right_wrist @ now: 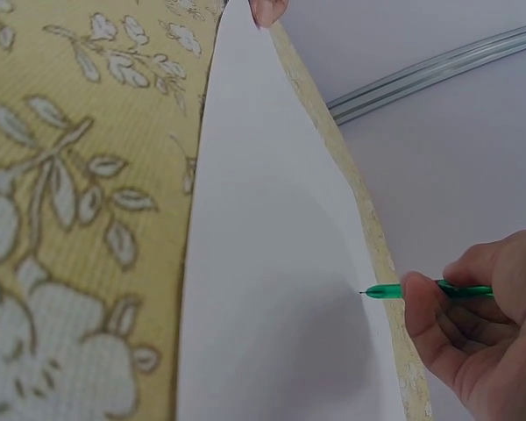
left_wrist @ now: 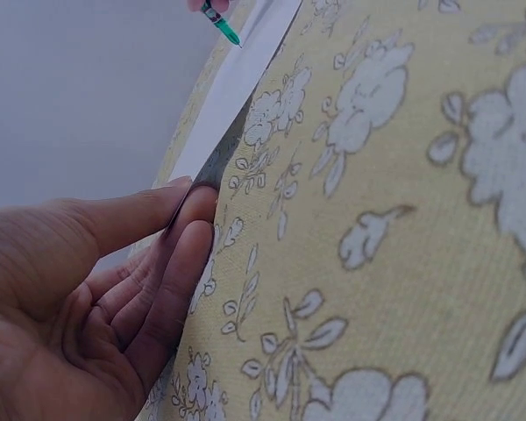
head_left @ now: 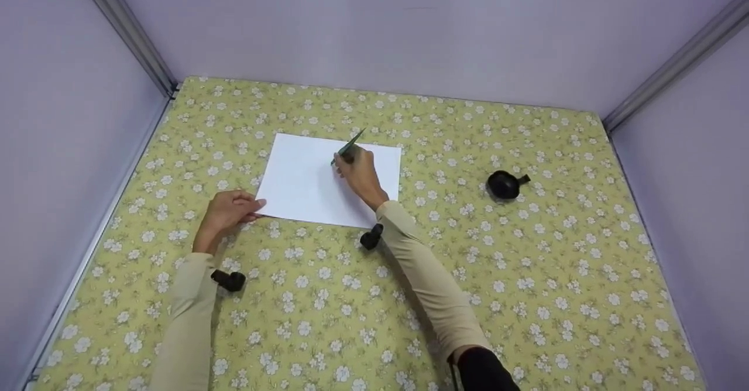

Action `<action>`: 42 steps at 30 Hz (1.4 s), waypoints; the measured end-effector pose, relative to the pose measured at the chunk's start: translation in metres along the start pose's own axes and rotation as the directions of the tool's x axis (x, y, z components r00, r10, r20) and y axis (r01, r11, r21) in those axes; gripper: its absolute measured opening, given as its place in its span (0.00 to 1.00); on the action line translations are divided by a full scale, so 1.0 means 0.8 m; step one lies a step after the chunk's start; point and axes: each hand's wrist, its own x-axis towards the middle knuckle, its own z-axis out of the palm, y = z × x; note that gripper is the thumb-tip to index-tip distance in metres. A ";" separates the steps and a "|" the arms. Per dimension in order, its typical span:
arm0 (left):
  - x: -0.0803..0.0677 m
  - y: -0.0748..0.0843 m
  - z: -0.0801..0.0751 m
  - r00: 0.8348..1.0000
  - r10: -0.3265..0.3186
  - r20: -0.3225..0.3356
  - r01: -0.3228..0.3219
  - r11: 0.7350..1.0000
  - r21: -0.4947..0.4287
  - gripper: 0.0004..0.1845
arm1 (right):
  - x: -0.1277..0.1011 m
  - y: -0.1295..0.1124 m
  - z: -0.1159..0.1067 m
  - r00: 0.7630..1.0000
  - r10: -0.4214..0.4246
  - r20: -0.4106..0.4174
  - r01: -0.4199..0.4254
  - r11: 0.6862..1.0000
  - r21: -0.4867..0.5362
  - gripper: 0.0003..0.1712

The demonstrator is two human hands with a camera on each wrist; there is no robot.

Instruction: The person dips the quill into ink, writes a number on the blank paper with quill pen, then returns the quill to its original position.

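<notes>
Two beige sleeves are reaching up from the near edge of the tabletop [head_left: 526,297], which is lying under a yellow cloth printed with white flowers, and both are heading for the white sheet of paper [head_left: 304,183] that is lying flat toward the far middle of that cloth. At the sheet's near left corner, the left hand [head_left: 225,212] is resting with its fingers [left_wrist: 171,272] straight and relaxed, their tips touching the paper's edge and pressing it down, the grip closing on nothing. Over the sheet's far right part, the right hand [head_left: 360,171] is pinching a green pen [head_left: 349,145] between curled fingers [right_wrist: 430,320] and thumb, the grip clamped on the barrel, and the pen is tilting with its tip pointing down at the paper; whether the tip is touching the surface I cannot tell. Well to the right of the sheet, a small round black object [head_left: 505,184] with a short handle is sitting on the cloth, apart from both hands.
</notes>
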 end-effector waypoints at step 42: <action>-0.003 0.006 0.001 1.000 -0.029 -0.007 0.029 1.000 0.002 0.29 | -0.015 -0.009 -0.009 0.989 0.080 0.126 -0.078 0.997 -0.024 0.09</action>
